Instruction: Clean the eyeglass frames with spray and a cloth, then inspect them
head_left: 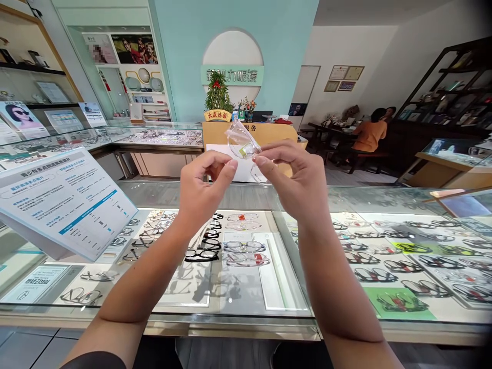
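A pair of clear-framed eyeglasses (235,141) is raised above the glass counter, with a small yellow-green and white sticker on one lens. My right hand (294,177) pinches the frame between thumb and fingers near its middle. Part of the other lens shows below those fingertips. Just left of the glasses, my left hand (205,182) is closed, thumb and forefinger close together beside the lens's lower edge. Whatever lies between these left fingertips, if anything, is too small to make out. Beneath both hands, dark-framed glasses (202,254) lie in rows inside the display case.
A glass display counter (246,320) spans the front, holding several rows of glasses. A tent-shaped paper sign (77,205) stands on its left. Behind are a wooden reception desk (286,134) with a plant (218,95) and a person in orange (369,134) seated at the right.
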`<state>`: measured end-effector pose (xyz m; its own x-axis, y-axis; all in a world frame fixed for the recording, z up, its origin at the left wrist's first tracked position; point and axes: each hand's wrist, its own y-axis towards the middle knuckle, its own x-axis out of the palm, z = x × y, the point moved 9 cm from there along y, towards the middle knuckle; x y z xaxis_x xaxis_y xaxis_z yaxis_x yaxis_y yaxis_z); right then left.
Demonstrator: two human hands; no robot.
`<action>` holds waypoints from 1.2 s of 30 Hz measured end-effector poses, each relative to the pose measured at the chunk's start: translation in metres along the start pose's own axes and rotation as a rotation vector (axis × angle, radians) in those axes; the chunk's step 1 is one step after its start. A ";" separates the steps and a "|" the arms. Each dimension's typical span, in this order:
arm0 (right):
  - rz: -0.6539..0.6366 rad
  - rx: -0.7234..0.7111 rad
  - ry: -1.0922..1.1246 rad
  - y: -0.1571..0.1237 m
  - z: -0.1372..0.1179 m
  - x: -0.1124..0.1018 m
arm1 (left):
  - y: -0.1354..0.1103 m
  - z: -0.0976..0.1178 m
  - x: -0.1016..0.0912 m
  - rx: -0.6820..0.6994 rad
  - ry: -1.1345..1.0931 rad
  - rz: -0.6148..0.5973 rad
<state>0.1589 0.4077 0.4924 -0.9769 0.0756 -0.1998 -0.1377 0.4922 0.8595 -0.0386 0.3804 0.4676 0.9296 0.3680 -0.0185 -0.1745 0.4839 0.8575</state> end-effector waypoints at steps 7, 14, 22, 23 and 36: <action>0.054 -0.119 -0.117 -0.008 -0.017 0.010 | -0.002 -0.007 0.014 -0.230 -0.105 -0.106; 0.014 -0.167 -0.250 -0.011 -0.022 0.018 | -0.001 -0.024 0.011 -0.320 -0.187 -0.059; -0.049 -0.228 -0.298 -0.014 -0.028 0.020 | 0.004 -0.032 0.000 -0.294 -0.079 -0.042; -0.040 -0.222 -0.282 -0.014 -0.027 0.018 | 0.005 -0.030 -0.003 -0.264 -0.038 -0.034; 0.009 -0.141 -0.072 -0.008 -0.019 -0.009 | -0.031 -0.062 0.061 -0.297 0.624 -0.828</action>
<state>0.1661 0.3872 0.4965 -0.9647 0.1435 -0.2209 -0.1558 0.3652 0.9178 0.0034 0.4367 0.4081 0.4798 0.1370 -0.8666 0.2829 0.9108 0.3007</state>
